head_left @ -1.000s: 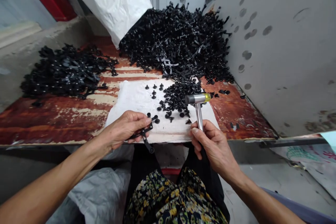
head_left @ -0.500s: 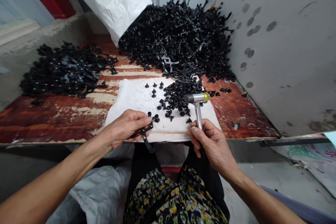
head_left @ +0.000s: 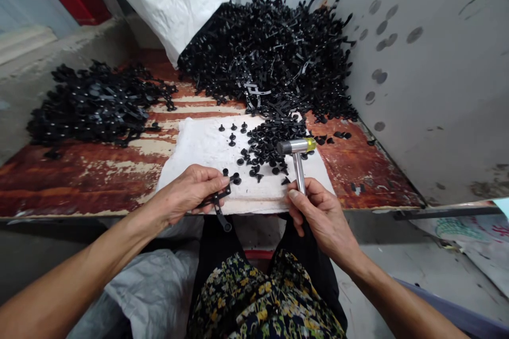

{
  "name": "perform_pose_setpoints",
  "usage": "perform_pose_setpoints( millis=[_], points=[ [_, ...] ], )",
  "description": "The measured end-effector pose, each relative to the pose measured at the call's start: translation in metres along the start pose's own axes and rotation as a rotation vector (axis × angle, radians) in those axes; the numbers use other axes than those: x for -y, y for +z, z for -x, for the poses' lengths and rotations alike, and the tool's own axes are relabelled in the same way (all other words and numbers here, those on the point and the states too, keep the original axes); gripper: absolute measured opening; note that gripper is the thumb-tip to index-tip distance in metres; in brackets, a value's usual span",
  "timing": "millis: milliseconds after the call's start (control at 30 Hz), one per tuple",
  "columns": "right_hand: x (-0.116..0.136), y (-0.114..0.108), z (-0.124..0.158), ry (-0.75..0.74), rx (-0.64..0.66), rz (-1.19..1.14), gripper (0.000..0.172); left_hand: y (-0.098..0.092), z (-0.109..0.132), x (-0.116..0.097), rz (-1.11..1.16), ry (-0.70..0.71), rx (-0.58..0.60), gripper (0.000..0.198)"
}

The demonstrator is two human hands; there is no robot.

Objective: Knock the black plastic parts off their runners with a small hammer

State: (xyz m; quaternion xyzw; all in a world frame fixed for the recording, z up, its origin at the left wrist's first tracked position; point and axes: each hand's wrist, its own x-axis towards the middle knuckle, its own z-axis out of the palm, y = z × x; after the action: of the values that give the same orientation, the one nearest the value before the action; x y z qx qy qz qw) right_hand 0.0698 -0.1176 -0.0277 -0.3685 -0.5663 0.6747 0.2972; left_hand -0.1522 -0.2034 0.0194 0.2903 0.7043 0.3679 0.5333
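"Hammer (head_left: 299,161) in your right hand (head_left: 316,211), head uppermost, you faced a worn red-brown counter (head_left: 119,175). Your fingers (head_left: 314,188) were wrapped around its handle; its head, dark at one end and yellow at the other, showed in front of a scatter of small black pieces (head_left: 266,140)."

"And your left hand (head_left: 191,195)?"

"It pinched a jointed black part (head_left: 220,212) between thumb and fingers at the counter's front edge, by the near border of a white cloth (head_left: 194,143). One arm of the part pointed down past that edge, toward your lap."

"How did the hammer and the part stand?"

"Well apart, one in each fist, with cloth showing between. Whether the hammer's head touched the pieces behind it, we could not tell."

"What surrounded you?"

"A large heap (head_left: 270,58) of black parts rose at the back of the counter, beside a white sack (head_left: 170,0); a smaller heap (head_left: 91,100) lay to your left. A spotted grey panel (head_left: 433,90) stood on your right, and floral clothing (head_left: 254,302) covered your lap."
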Motion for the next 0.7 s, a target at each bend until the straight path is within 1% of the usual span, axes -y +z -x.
perform_pose_setpoints(
  millis=[100, 167, 233, 333, 433, 500, 567, 700],
  points=[
    [0.004, -0.004, 0.002, -0.019, 0.032, 0.057, 0.032, 0.001, 0.000, -0.003, -0.050, 0.003, -0.016, 0.038],
    [0.007, -0.007, 0.004, -0.056, 0.080, 0.167, 0.033, 0.000, -0.001, -0.004, -0.096, 0.003, -0.019, 0.034],
    [0.009, -0.009, 0.007, -0.139, 0.119, 0.329, 0.033, -0.001, -0.002, -0.007, -0.137, -0.002, -0.017, 0.031],
    [0.012, -0.010, 0.009, -0.383, 0.140, 0.565, 0.039, -0.004, -0.005, -0.009, -0.176, 0.014, 0.002, 0.029],
    [0.016, -0.007, 0.009, -0.633, 0.205, 0.713, 0.049, -0.007, -0.007, -0.010, -0.198, 0.042, 0.027, 0.026],
    [0.019, -0.005, 0.009, -0.733, 0.237, 0.773, 0.056, -0.008, -0.007, -0.010, -0.210, 0.037, 0.034, 0.026],
    [0.022, -0.003, 0.008, -0.788, 0.250, 0.853, 0.057, -0.008, -0.008, -0.010, -0.211, 0.038, 0.041, 0.026],
    [0.028, -0.003, 0.007, -0.765, 0.299, 1.072, 0.055, -0.007, -0.006, -0.013, -0.191, 0.016, 0.037, 0.027]
  ],
)
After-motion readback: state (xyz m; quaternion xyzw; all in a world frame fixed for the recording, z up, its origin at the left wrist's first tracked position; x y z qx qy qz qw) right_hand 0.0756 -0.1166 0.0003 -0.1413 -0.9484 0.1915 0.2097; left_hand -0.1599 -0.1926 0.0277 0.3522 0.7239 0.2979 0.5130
